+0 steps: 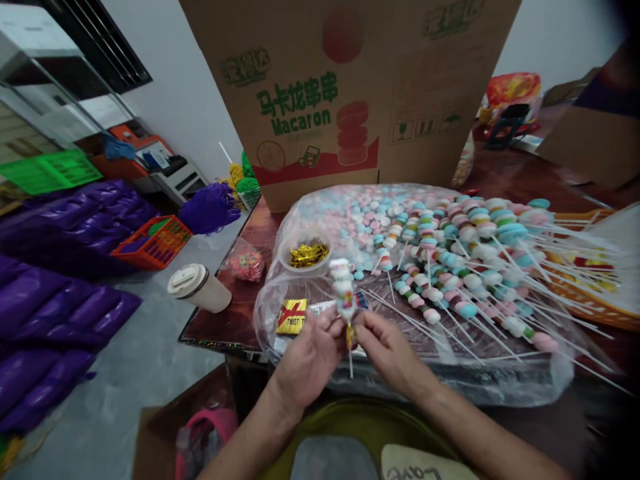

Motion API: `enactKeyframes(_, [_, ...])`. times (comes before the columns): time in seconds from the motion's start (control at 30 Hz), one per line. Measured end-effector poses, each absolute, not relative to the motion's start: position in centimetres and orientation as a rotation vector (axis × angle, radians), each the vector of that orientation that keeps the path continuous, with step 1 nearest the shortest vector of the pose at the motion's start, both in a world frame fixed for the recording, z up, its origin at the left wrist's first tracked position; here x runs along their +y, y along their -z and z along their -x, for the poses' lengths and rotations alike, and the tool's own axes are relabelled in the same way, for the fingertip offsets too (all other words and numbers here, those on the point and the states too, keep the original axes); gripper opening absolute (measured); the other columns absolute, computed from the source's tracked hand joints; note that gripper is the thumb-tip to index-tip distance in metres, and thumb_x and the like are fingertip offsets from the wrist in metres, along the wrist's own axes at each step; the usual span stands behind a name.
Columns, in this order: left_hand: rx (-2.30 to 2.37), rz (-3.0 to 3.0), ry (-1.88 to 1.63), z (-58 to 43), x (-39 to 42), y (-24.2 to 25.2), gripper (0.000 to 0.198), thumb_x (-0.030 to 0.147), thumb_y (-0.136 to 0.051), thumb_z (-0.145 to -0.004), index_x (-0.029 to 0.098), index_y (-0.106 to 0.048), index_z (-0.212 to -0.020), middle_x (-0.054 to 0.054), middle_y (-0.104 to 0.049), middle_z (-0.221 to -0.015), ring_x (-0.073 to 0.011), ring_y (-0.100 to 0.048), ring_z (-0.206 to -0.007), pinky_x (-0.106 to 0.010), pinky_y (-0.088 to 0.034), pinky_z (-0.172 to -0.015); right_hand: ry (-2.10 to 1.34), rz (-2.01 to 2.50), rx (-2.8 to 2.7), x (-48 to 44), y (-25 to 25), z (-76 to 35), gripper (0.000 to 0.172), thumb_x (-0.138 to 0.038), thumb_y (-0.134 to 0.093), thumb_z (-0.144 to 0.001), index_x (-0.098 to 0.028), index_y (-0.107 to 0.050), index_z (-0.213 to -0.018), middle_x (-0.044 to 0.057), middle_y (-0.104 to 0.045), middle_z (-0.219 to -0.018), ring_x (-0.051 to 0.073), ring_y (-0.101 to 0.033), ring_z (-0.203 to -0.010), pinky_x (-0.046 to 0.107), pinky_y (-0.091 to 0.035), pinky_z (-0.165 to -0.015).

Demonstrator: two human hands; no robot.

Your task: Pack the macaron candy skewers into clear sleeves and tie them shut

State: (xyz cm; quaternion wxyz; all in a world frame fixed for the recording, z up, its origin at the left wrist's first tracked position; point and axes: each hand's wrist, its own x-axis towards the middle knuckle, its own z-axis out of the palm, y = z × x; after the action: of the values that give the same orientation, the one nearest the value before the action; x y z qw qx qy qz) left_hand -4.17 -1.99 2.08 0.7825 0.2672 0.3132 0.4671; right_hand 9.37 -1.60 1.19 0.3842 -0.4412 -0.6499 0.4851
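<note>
A wrapped candy skewer (pixel 343 287) stands upright between my hands, its white stick pointing down. My left hand (pixel 311 357) is closed around the lower part of the wrapper. Thumb and fingers of my right hand (pixel 384 343) pinch a gold twist tie (pixel 351 335) at the neck of the wrapper. Just left of the hands lies a gold pack of twist ties (pixel 292 317). Behind it, a clear bowl (pixel 304 270) holds loose gold ties. Many candy skewers (pixel 465 280) in pink, blue and white are heaped to the right, sticks towards me.
A large Macaron carton (pixel 310 100) stands at the back of the table. Loose candies (pixel 360 217) lie on clear plastic. A lidded cup (pixel 199 288) sits at the left table edge, near a small candy bag (pixel 247 265). An orange basket (pixel 595 307) is at the right.
</note>
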Motion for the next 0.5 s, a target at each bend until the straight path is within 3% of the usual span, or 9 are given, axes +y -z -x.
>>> enactKeyframes(0.1, [0.726,-0.499,-1.077,3.7,-2.3,-2.0,0.048,0.054,-0.048,-0.080,0.017,-0.058,-0.109,-0.008,-0.063,-0.102,-0.0198,-0.056,-0.097,-0.033,-0.039,-0.089,-1.170,1.121,-1.643,-1.7,-1.2,-8.9,0.022,-0.027,-0.035,-0.085,-0.019,-0.039,-0.065,-0.003,-0.042,-0.060,0.010,-0.038,-0.056,0.023,-0.032,-0.052])
enactKeyframes(0.27, [0.897,-0.526,-0.837,3.7,-3.2,-1.8,0.036,0.044,-0.060,-0.075,0.010,-0.065,-0.089,-0.009,-0.066,-0.083,-0.0220,-0.058,-0.089,-0.034,-0.041,-0.085,-0.903,1.059,-1.883,-2.2,-0.2,-8.1,0.009,-0.019,-0.038,-0.076,-0.019,-0.043,-0.068,0.002,-0.051,-0.066,0.013,-0.043,-0.061,0.026,-0.034,-0.057])
enactKeyframes(0.43, [1.051,-0.685,-1.134,4.2,-1.5,-2.9,0.020,0.033,-0.065,-0.071,0.013,-0.064,-0.073,-0.003,-0.066,-0.075,-0.0173,-0.059,-0.087,-0.028,-0.040,-0.085,-1.640,1.098,-1.652,-2.2,0.2,-8.7,0.026,-0.031,-0.034,-0.082,-0.020,-0.042,-0.060,-0.005,-0.039,-0.044,0.009,-0.035,-0.040,0.020,-0.031,-0.041])
enactKeyframes(0.5, [1.116,-0.685,-1.368,4.6,-0.4,-3.3,0.022,0.037,-0.061,-0.072,0.016,-0.059,-0.065,0.001,-0.063,-0.061,-0.0157,-0.061,-0.074,-0.029,-0.043,-0.078,-1.709,1.120,-1.648,-2.2,0.1,-9.6,0.028,-0.034,-0.039,-0.081,-0.019,-0.046,-0.059,-0.005,-0.042,-0.043,0.009,-0.037,-0.038,0.020,-0.033,-0.040])
